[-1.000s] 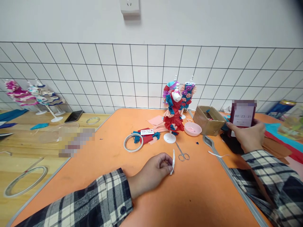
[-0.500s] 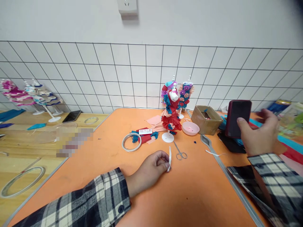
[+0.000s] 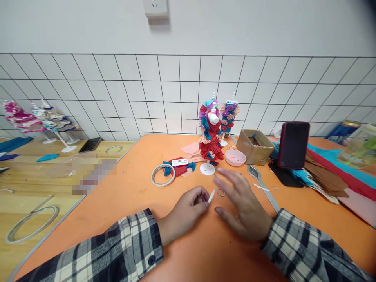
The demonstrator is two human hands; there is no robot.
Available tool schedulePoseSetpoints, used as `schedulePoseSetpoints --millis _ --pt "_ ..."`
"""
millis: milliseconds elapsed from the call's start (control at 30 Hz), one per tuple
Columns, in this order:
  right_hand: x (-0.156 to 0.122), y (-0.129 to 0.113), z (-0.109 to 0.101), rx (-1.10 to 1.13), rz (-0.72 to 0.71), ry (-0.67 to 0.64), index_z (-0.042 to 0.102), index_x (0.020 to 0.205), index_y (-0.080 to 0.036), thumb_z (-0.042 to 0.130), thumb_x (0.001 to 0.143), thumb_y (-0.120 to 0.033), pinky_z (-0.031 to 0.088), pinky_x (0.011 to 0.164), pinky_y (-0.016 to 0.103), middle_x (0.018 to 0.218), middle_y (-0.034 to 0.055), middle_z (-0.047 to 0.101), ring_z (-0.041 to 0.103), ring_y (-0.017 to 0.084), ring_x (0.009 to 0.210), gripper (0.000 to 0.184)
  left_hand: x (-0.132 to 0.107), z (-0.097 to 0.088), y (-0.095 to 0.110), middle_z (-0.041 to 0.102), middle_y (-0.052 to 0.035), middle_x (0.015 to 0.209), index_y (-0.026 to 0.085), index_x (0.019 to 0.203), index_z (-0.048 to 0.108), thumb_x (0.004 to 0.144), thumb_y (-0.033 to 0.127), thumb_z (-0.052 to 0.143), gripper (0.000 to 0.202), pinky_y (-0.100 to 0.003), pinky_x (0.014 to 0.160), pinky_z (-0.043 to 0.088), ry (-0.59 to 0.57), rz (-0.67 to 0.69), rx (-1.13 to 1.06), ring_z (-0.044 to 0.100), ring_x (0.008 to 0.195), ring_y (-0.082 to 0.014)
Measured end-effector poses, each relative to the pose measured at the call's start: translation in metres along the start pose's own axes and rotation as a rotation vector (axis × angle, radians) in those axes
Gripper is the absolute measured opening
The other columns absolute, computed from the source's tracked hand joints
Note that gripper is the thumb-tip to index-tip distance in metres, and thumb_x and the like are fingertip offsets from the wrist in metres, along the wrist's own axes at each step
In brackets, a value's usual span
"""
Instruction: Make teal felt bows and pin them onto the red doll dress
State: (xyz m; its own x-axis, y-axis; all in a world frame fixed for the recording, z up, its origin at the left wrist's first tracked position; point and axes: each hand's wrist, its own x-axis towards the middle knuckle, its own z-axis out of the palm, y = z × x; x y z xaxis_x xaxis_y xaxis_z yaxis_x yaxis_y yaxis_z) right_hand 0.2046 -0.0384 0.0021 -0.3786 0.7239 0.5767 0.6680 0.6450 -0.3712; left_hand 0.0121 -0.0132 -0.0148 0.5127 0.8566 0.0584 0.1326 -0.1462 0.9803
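A thin white strip (image 3: 212, 195) is pinched between the thumb and fingers of my left hand (image 3: 188, 209), low over the orange table. To its right, my right hand (image 3: 242, 203) has its fingers spread, slightly blurred, with nothing in them. It covers most of the scissors, of which one finger ring (image 3: 221, 192) shows. Just beyond both hands stands a small white dress form in a red and teal ruffled paper dress (image 3: 212, 137). A roll of tape (image 3: 163, 175) lies ahead of my left hand, against scraps of coloured paper (image 3: 179, 170).
At the back right are a pink bowl (image 3: 235, 157), a cardboard box (image 3: 255, 147) and an upright phone (image 3: 293, 145). Coloured crepe paper (image 3: 346, 168) lies beyond. More dressed forms (image 3: 55, 119) and another phone (image 3: 90, 145) occupy the wooden table on the left.
My right hand has left the upright phone and come left and nearer, beside my left hand. The strip in my left hand now leans to the right.
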Motion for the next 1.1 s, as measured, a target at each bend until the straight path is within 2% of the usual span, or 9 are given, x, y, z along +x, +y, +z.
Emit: schedulePoseSetpoints --millis 67,233,433,567,800,867,933,1033,1100 --pt "0.0 -0.006 -0.004 -0.134 -0.123 -0.049 0.054 0.126 -0.026 0.056 0.085 -0.025 0.03 0.102 0.049 0.137 0.0054 0.052 0.04 0.029 0.125 0.041 -0.002 0.0 0.002 0.054 -0.0004 0.077 0.017 0.082 0.053 0.083 0.021 0.05 0.006 -0.027 0.065 0.039 0.026 0.072 0.208 0.049 0.071 -0.015" --pt "0.002 -0.012 0.002 -0.208 -0.03 -0.077 0.066 0.099 -0.027 0.056 0.089 -0.026 0.032 0.091 0.045 0.101 -0.0004 0.071 0.054 0.023 0.099 0.015 -0.01 0.001 0.01 0.057 -0.0017 0.084 0.019 0.085 0.053 0.088 0.02 0.045 0.009 -0.028 0.069 0.038 0.019 0.117 0.583 0.051 0.078 -0.0167" --pt "0.001 -0.008 0.004 -0.092 0.092 -0.166 0.065 0.081 -0.025 0.061 0.084 -0.022 0.035 0.088 0.041 0.109 0.0002 0.066 0.052 0.022 0.104 0.006 -0.014 0.001 0.018 0.057 -0.0024 0.084 0.019 0.085 0.052 0.089 0.019 0.041 0.011 -0.028 0.068 0.038 -0.047 0.165 0.748 0.051 0.076 -0.017" --pt "0.0 -0.007 0.006 -0.069 0.031 -0.226 0.06 0.085 -0.02 0.056 0.084 -0.014 0.038 0.086 0.038 0.104 0.0035 0.063 0.052 0.02 0.1 0.007 -0.014 0.006 0.014 0.057 -0.0023 0.083 0.018 0.083 0.053 0.085 0.017 0.045 0.008 -0.029 0.07 0.039 -0.037 0.132 0.618 0.051 0.077 -0.0171" --pt "-0.005 -0.024 0.007 -0.101 -0.225 -0.069 0.061 0.088 -0.016 0.043 0.089 -0.009 0.041 0.085 0.037 0.1 0.0091 0.063 0.054 0.02 0.093 0.02 0.001 -0.002 0.002 0.048 0.0028 0.064 0.018 0.074 0.048 0.082 0.029 0.05 0.013 -0.026 0.059 0.041 0.075 -0.099 -0.055 0.048 0.059 -0.0128" --pt "-0.001 -0.016 -0.003 -0.04 -0.136 -0.045 0.065 0.085 -0.018 0.044 0.089 -0.014 0.044 0.08 0.033 0.1 0.0086 0.065 0.057 0.02 0.092 0.022 0.004 -0.009 0.004 0.049 0.0024 0.068 0.017 0.077 0.049 0.081 0.032 0.055 0.017 -0.027 0.064 0.044 0.139 -0.083 -0.134 0.051 0.063 -0.0131" --pt "0.004 0.008 -0.02 0.008 0.083 -0.02 0.069 0.083 -0.022 0.049 0.088 -0.024 0.046 0.075 0.033 0.092 0.0069 0.068 0.06 0.02 0.086 0.021 0.005 -0.012 0.007 0.052 0.0011 0.074 0.017 0.082 0.051 0.08 0.035 0.059 0.02 -0.029 0.069 0.045 0.136 -0.068 -0.183 0.055 0.069 -0.014" --pt "0.006 0.068 -0.05 0.158 0.543 0.011 0.071 0.082 -0.021 0.059 0.08 -0.039 0.049 0.072 0.032 0.084 0.0055 0.072 0.064 0.021 0.079 0.022 0.001 -0.008 0.008 0.054 0.0004 0.075 0.016 0.086 0.054 0.081 0.035 0.06 0.02 -0.029 0.071 0.045 0.081 -0.078 -0.162 0.056 0.072 -0.0146" --pt "0.002 0.108 -0.066 0.216 0.722 -0.003 0.072 0.082 -0.019 0.063 0.073 -0.046 0.049 0.07 0.032 0.084 0.0067 0.073 0.064 0.022 0.078 0.029 -0.001 -0.004 0.008 0.055 0.0007 0.074 0.016 0.086 0.054 0.08 0.032 0.06 0.018 -0.028 0.069 0.043 0.042 -0.086 -0.132 0.055 0.071 -0.0142"
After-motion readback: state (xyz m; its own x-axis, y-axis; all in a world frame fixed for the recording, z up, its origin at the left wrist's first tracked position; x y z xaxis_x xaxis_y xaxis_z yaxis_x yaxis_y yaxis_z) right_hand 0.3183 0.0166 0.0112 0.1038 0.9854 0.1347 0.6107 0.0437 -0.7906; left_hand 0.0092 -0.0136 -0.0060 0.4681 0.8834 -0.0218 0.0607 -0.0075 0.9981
